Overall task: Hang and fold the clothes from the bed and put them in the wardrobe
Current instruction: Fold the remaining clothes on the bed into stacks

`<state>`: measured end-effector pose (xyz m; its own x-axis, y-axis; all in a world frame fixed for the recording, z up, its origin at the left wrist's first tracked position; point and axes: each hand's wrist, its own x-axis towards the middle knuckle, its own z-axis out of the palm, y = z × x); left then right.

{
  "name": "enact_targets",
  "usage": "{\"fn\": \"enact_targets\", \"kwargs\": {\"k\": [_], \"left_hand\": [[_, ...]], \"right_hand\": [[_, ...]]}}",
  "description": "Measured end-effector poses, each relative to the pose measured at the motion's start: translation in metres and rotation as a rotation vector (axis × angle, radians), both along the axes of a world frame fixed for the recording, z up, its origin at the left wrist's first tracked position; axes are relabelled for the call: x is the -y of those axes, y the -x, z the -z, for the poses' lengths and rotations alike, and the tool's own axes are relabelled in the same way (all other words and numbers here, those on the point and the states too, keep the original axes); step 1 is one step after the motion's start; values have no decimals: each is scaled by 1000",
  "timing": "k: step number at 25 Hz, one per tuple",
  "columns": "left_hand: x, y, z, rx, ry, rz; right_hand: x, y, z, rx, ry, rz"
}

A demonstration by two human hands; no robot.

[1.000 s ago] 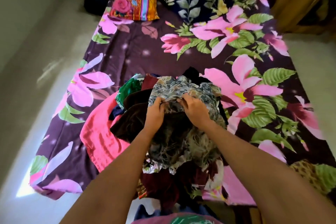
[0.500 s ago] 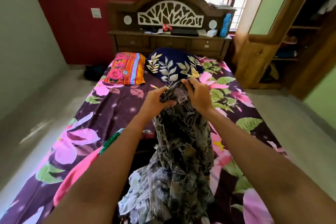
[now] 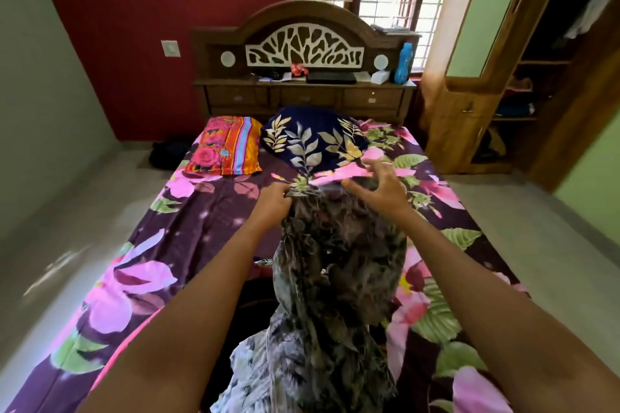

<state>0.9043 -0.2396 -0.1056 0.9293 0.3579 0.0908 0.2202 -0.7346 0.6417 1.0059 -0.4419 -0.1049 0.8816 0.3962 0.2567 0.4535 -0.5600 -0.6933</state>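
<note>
1. Left hand point(image 3: 272, 200) fingers pinch the top edge of the grey-black leaf-print fabric garment point(image 3: 335, 278), which hangs above the purple floral bed point(image 3: 201, 221).
2. Right hand point(image 3: 379, 189) fingers are splayed wide, with the thumb at the garment's top.

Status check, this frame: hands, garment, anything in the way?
Left hand grips patterned garment at top. Right hand spread open beside it. Garment hangs above bed. Wardrobe open, right side.

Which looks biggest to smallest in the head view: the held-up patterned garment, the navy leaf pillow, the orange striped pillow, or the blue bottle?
1. patterned garment, though it hangs nearest the camera, which inflates it
2. navy leaf pillow
3. orange striped pillow, somewhat smaller than the navy one
4. blue bottle, also farthest away
</note>
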Motion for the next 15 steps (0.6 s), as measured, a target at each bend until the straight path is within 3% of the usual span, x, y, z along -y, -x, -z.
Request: {"fn": "enact_targets", "kwargs": {"k": [2,4,9,15], "left_hand": [[8,-17,-15,-8,-12,90],[21,-25,-30,22,23,161],[17,-17,-30,107,398,217],[44,-15,-13,65,261,222]], "right_hand": [[-13,21,7,-87,83,-276],[-30,31,17,-108,41,-379],[-28,10,9,62,-200,-39],[-27,-2,-34,116,-345,86]]}}
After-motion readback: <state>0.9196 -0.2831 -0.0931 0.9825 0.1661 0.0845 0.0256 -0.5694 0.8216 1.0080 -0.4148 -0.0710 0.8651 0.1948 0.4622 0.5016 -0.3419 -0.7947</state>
